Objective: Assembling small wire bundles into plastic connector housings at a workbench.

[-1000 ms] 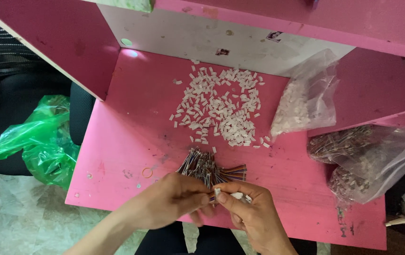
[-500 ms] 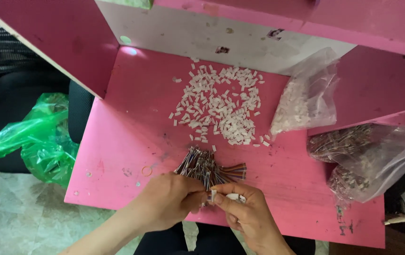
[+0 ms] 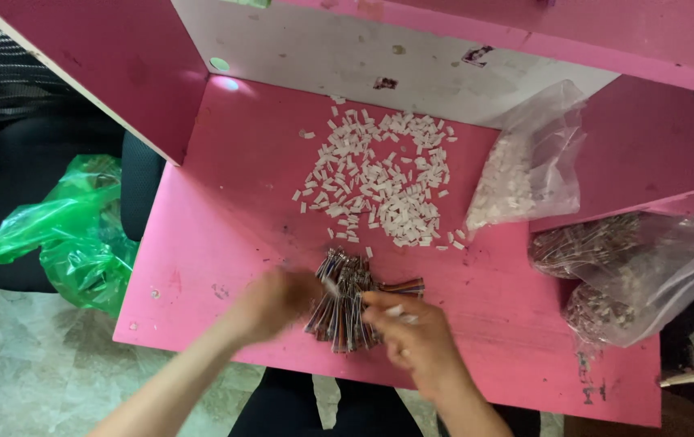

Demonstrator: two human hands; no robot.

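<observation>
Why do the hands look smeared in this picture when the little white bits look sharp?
In the head view both the left hand and right hand are motion-blurred, as is the wire bundle between them; the heap of white pieces is crisp, and a bright glare spot sits on the pink table.

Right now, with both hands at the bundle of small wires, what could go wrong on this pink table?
1. The wire bundle lies close to the near edge of the pink table; a sweep of the left hand or right hand might push wires off.
2. The loose white pieces lie spread out unguarded; some could scatter.
3. The clear bag overhangs the right side and may slide down.
</observation>
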